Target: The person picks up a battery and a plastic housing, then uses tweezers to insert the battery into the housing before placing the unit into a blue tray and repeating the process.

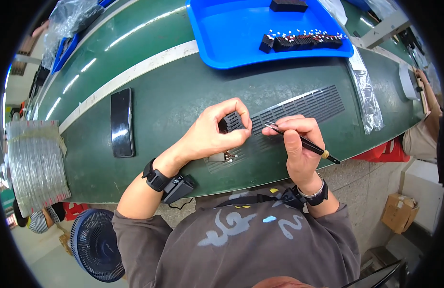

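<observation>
The left hand (214, 129) curls closed round a small black slotted block (234, 121); just right, the right hand (301, 149) pinches black tweezers (312, 146). Beneath them, a slotted strip (303, 106) crosses the green table (169, 105), with a phone (122, 124) left and a blue tray (219, 31) far. Beyond its near edge: a fan (98, 245) left, a cardboard box (399, 213) right.

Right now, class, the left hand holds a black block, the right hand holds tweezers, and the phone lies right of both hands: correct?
Not the phone's side: the head view shows the phone left of both. The left hand holds a black block, the right hand tweezers.
</observation>
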`<state>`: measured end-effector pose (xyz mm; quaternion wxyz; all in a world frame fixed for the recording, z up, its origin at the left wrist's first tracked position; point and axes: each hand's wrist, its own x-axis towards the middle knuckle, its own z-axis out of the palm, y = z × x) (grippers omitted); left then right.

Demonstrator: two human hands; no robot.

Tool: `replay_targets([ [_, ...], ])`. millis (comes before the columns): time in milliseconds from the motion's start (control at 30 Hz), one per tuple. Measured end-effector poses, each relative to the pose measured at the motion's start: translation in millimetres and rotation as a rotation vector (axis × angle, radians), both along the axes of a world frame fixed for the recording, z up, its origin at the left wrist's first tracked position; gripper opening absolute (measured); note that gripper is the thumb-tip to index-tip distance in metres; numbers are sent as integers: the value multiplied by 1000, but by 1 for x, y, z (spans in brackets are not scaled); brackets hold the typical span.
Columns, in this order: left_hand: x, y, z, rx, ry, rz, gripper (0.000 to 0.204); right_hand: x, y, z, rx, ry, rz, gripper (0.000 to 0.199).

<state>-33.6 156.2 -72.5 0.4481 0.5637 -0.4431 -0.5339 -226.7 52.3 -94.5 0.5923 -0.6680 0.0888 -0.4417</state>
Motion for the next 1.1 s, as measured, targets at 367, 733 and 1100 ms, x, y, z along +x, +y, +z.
replay_targets([
  [367,-5,-3,-3,-127,509,152,32,18,10,11,-112,240,-106,11],
  [733,-7,-4,-8,-169,448,255,41,24,11,10,-10,294,-126,18],
  [1100,22,-3,-4,-301,350,544,38,21,32,9,-831,292,66,17],
])
